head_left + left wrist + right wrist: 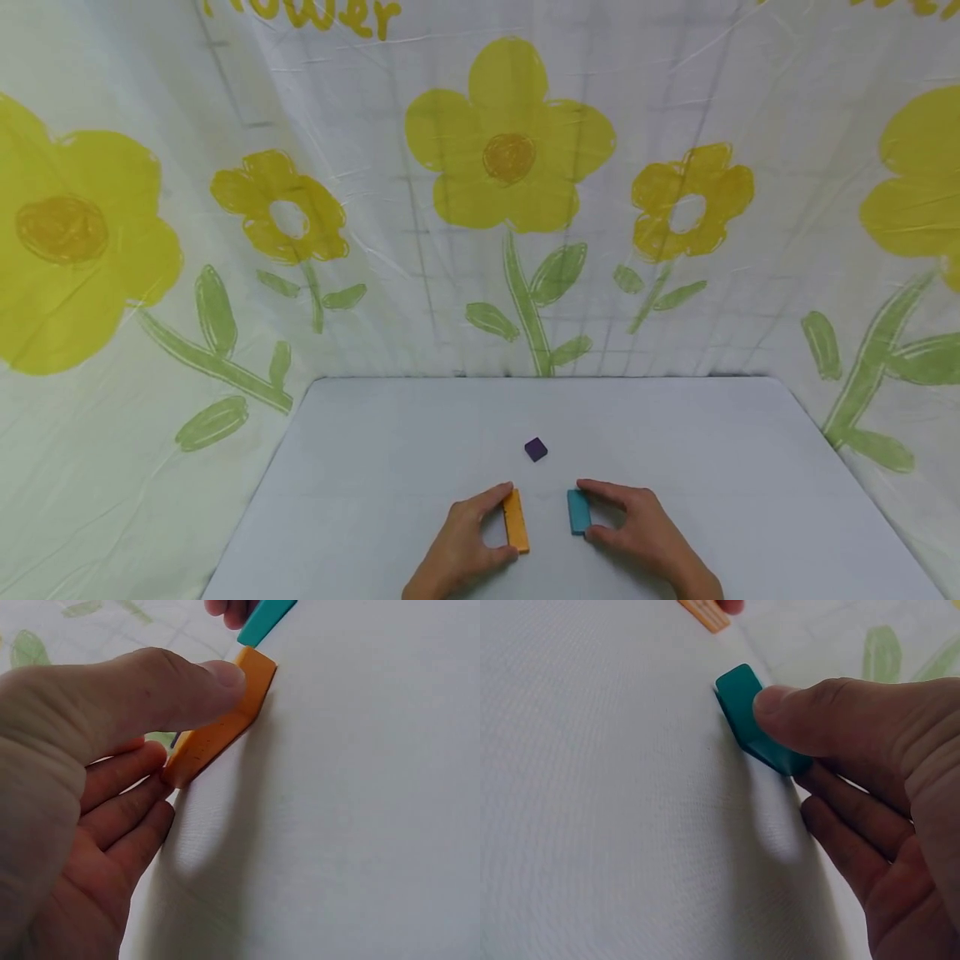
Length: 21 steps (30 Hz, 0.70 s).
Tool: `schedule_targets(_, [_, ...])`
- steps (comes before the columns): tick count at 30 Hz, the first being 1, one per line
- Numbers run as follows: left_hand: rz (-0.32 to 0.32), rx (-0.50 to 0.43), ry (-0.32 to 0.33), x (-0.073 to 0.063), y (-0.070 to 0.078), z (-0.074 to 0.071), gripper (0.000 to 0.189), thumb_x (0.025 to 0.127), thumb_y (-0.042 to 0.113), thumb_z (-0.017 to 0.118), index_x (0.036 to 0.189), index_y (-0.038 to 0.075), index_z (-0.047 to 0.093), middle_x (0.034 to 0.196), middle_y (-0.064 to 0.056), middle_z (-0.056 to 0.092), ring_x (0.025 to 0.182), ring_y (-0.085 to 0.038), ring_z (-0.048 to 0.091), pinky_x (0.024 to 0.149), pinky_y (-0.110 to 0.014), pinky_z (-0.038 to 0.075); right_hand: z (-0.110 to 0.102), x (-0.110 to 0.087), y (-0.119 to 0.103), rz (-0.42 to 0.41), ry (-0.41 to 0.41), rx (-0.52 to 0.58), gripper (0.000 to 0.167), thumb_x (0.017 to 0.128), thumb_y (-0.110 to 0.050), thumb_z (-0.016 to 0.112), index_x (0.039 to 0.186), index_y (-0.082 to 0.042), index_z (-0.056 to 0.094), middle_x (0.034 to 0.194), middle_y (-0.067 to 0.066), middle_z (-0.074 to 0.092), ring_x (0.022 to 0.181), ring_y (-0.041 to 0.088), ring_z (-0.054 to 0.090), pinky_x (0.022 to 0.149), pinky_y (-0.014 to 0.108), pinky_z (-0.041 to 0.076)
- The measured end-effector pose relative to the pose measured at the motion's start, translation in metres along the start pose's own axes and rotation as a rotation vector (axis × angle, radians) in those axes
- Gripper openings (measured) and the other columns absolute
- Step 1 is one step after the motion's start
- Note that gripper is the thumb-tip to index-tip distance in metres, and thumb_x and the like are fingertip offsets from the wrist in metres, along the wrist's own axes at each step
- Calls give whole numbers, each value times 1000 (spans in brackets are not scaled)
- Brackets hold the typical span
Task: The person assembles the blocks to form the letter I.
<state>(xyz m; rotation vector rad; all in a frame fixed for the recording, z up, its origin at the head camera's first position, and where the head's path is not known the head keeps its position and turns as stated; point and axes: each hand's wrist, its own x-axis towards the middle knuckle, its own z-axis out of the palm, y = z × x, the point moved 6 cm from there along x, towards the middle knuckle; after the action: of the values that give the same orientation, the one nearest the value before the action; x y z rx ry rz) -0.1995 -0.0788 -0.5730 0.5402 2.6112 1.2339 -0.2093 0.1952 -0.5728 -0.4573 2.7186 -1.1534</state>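
Note:
An orange rectangular block (516,522) stands lengthwise toward the camera, and my left hand (467,540) pinches it by its two ends between thumb and fingers. In the left wrist view small dark marks show on the side of that orange block (206,746). To its right, a shorter teal block (578,512) is pinched end to end by my right hand (643,533). The right wrist view shows the thumb on the near end of the teal block (742,705). A gap of white tabletop lies between the two blocks.
A small dark purple block (536,449) lies on the white table (390,450), farther back than both hands and between them. Behind the table hangs a white curtain (375,167) printed with yellow flowers and green leaves.

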Motion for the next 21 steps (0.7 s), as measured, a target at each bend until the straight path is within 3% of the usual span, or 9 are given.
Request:
schedule_targets(9, [-17,28,10,-1,1,3,89,82,24,98,159,8,57,162,-7,61,148,-30,60,120,-49,51,-1,-3,3,47,26,63,64,89,-36,91,147,-20,71,146,-4,73,140,30,66,111,40,60])
schedule_targets(15, [-17,50,18,-1,1,3,89,81,25,99,158,8,57,161,-8,61,147,-31,61,120,-49,51,-2,-5,4,26,48,67,64,89,-36,92,147,-19,71,146,-3,73,139,29,67,110,30,59])
schedule_targets(21, [-5,64,45,-1,2,1,86,82,27,98,156,8,59,159,-7,63,145,-30,63,119,-50,52,-4,-7,3,10,71,73,63,89,-37,91,146,-19,71,145,-3,74,137,24,69,109,30,60])
